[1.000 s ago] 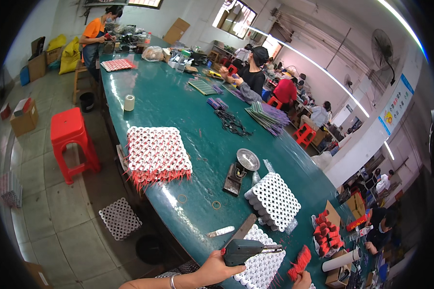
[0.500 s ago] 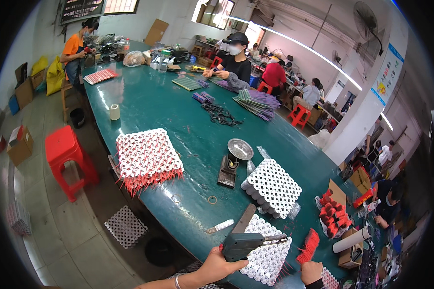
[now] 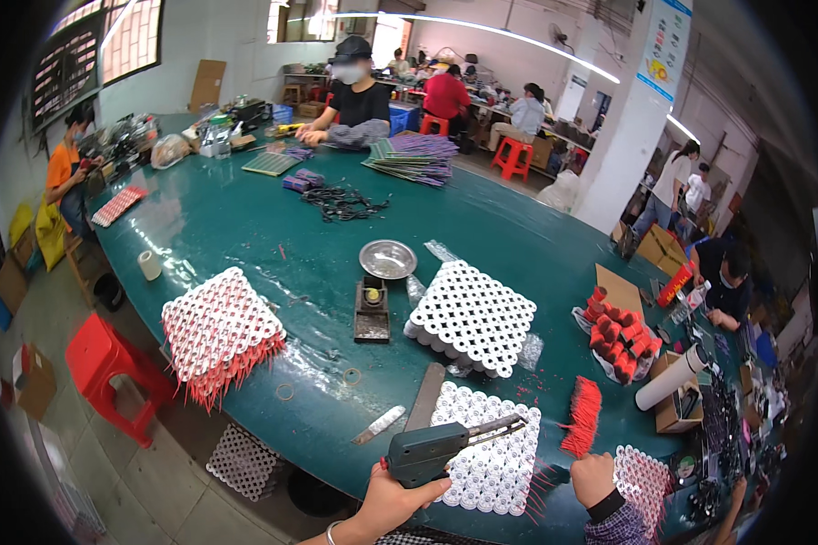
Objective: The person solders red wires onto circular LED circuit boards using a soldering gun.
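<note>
At a long green worktable (image 3: 323, 409) in a busy workshop, a person's left hand (image 3: 391, 502) closes around the handle of a dark green gun-shaped tool (image 3: 424, 452), its slim metal tip extending over a white panel of round pieces (image 3: 489, 481) near the table's front edge. The right hand (image 3: 593, 479), well apart from the left and curled into a fist, sits at the lower end of a bundle of red strands (image 3: 583, 418); whether its fingers grip any of them cannot be told. Red strands trail from the panel's right side, and a flat grey bar (image 3: 424, 397) lies at its left. Just beyond stands a stack of white panels (image 3: 473, 318), with a small scale (image 3: 371, 318) topped by a metal dish to its left. Farther left rises a stack threaded with red (image 3: 223, 327), while red spools (image 3: 623, 341) fill a clear bag at right. Across the table, a co-worker in a black cap (image 3: 359, 102) bends over purple-and-green strips (image 3: 413, 159).
</note>
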Tool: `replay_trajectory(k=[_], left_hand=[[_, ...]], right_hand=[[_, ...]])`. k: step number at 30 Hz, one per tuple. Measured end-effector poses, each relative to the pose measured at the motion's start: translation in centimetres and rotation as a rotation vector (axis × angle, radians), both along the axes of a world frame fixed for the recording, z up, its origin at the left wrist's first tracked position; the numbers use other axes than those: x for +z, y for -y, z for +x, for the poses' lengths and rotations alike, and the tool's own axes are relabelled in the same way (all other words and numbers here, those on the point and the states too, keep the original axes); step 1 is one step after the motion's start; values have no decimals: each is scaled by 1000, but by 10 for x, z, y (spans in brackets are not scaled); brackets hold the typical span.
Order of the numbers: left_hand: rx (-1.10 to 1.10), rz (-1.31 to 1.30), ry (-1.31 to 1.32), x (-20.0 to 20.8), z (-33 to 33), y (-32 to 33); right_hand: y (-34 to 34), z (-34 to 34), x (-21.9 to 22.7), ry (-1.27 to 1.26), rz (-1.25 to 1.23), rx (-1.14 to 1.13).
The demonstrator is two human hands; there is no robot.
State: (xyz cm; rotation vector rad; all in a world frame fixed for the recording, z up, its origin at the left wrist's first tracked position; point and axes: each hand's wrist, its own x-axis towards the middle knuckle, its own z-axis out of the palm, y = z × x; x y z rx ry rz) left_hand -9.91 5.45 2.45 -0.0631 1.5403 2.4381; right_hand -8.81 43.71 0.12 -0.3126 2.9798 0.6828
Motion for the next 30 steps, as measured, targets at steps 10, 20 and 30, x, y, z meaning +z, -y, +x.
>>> replay_trajectory(k=[10, 20, 30], left_hand=[[45, 100, 31, 13, -8, -11], [53, 53, 92, 15, -16, -31], [54, -157, 51, 43, -18, -48]], right_hand=[[13, -5, 9, 56, 12, 72], [3, 0, 9, 43, -108, 83], [12, -2, 16, 50, -103, 42]])
